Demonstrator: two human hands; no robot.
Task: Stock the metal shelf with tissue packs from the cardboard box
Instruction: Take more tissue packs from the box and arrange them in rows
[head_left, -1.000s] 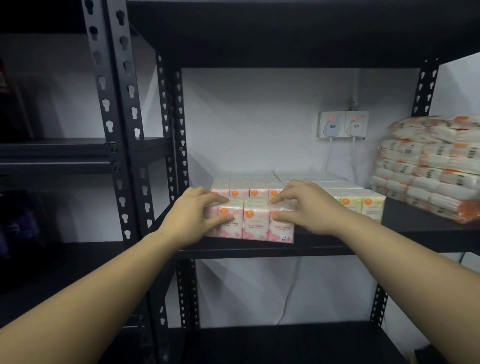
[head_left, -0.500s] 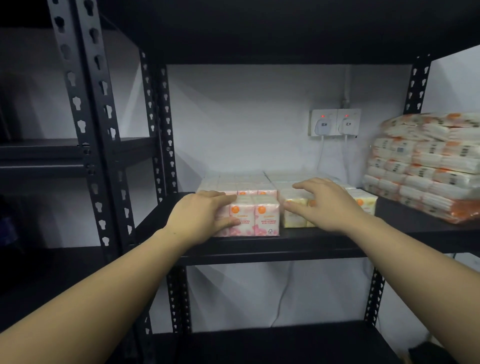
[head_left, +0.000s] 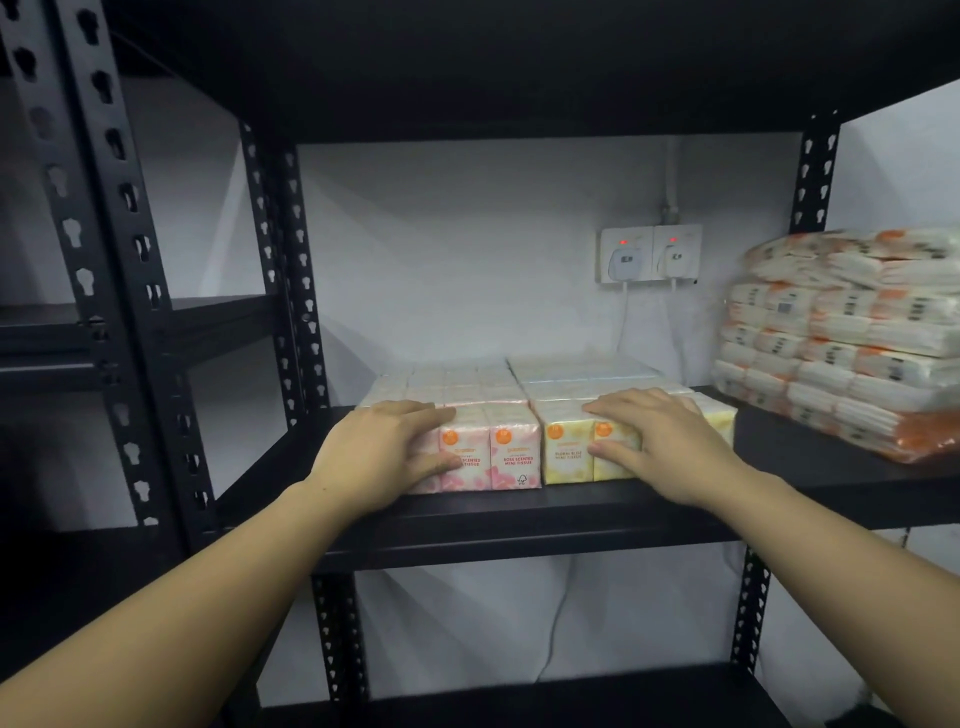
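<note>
Both hands are on tissue packs on the black metal shelf (head_left: 519, 512). The left hand (head_left: 382, 457) grips the pink pack (head_left: 491, 457) at its left end: fingers lie across the top, thumb presses the front. The right hand (head_left: 657, 441) grips the yellow pack (head_left: 569, 449) the same way, fingers over the top & thumb on the front.

The 2 packs stand side by side near the front edge, w/ a thin gap between them. More rows of packs (head_left: 519, 382) sit right behind them, going back toward the wall.

On the right end of the same shelf is a tall pile of white & orange wrapped bundles (head_left: 852, 338), near the yellow pack but not touching it. On the wall behind are 2 plug sockets (head_left: 649, 254) w/ red lights on, and cords hang down from them. A black post w/ holes (head_left: 119, 260) stands on the left, w/ another dark shelf (head_left: 130, 332) past it. The shelf above hangs over the packs. The cardboard box can't be seen.
</note>
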